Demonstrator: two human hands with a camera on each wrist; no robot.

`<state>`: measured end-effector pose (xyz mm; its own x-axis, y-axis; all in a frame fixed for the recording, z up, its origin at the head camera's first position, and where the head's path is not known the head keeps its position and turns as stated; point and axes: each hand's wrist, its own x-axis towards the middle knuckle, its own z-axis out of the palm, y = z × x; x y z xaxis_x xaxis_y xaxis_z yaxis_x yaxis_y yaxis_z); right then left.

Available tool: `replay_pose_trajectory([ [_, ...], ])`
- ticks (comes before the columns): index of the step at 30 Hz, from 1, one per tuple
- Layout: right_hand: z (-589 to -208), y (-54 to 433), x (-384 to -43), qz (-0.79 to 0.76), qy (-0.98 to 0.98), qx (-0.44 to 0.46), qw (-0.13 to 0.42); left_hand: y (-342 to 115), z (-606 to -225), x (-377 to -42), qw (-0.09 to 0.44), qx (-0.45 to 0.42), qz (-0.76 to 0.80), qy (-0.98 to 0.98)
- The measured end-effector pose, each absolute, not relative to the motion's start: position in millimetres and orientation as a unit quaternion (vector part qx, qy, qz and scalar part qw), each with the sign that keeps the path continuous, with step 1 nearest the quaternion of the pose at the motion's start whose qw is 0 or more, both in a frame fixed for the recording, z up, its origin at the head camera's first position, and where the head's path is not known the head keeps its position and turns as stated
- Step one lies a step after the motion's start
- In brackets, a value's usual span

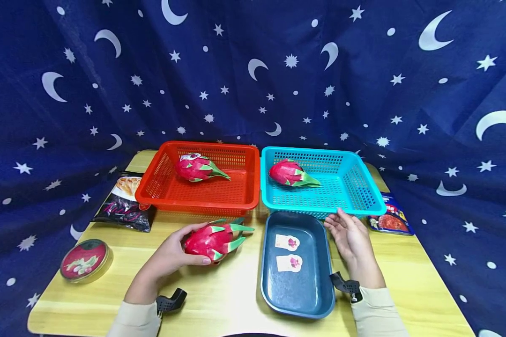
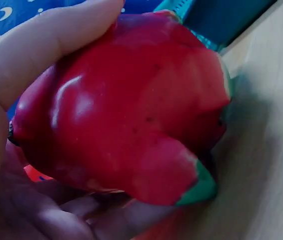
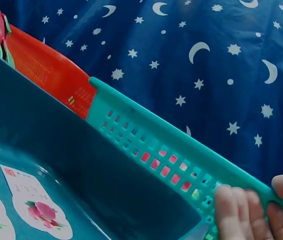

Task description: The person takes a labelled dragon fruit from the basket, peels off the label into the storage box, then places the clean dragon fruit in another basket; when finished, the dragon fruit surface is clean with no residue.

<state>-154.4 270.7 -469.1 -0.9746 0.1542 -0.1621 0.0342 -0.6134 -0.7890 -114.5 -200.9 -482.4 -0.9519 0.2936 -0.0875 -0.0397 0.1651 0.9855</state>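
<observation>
My left hand [image 1: 174,252] grips a dragon fruit [image 1: 217,241], pink-red with green-tipped scales, low over the table in front of the red basket. In the left wrist view, thumb and fingers lie on opposite sides of the fruit [image 2: 116,110]. My right hand [image 1: 350,234], fingers loosely bent and holding nothing, is beside the dark blue tray [image 1: 297,290]. Its fingertips [image 3: 254,207] are right at the front rim of the turquoise basket [image 3: 181,140]. Inside the tray lie two fruit-picture cards [image 1: 287,242], one below the other.
A red basket [image 1: 202,203] and the turquoise one stand side by side at the back, each with one dragon fruit. At left are a black snack bag [image 1: 124,206] and a round tin [image 1: 86,260]. A blue packet [image 1: 391,215] lies at right. A starry cloth hangs behind.
</observation>
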Motion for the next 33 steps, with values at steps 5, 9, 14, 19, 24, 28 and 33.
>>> replay_pose_trajectory([
  [5, -473, 275, -155, 0.949, -0.304, -0.085, 0.019, -200, -481, -115, 0.121, 0.078, 0.642, 0.753],
  [9, -476, 276, -155, 0.962, -0.264, -0.068, 0.012, -200, -482, -117, 0.111, 0.086, 0.626, 0.767],
  [14, -478, 276, -154, 0.961, -0.265, -0.075, 0.014, -206, -479, -114, 0.120, 0.107, 0.637, 0.754],
  [19, -479, 275, -155, 0.965, -0.248, -0.082, 0.019, -212, -465, -112, 0.098, 0.167, 0.669, 0.717],
  [24, -481, 276, -155, 0.966, -0.243, -0.083, 0.022, -211, -437, -121, 0.078, 0.256, 0.674, 0.688],
  [28, -483, 276, -156, 0.968, -0.237, -0.078, 0.023, -197, -416, -134, 0.067, 0.293, 0.648, 0.700],
  [33, -484, 273, -158, 0.971, -0.225, -0.080, 0.025, -165, -399, -153, 0.056, 0.296, 0.642, 0.705],
])
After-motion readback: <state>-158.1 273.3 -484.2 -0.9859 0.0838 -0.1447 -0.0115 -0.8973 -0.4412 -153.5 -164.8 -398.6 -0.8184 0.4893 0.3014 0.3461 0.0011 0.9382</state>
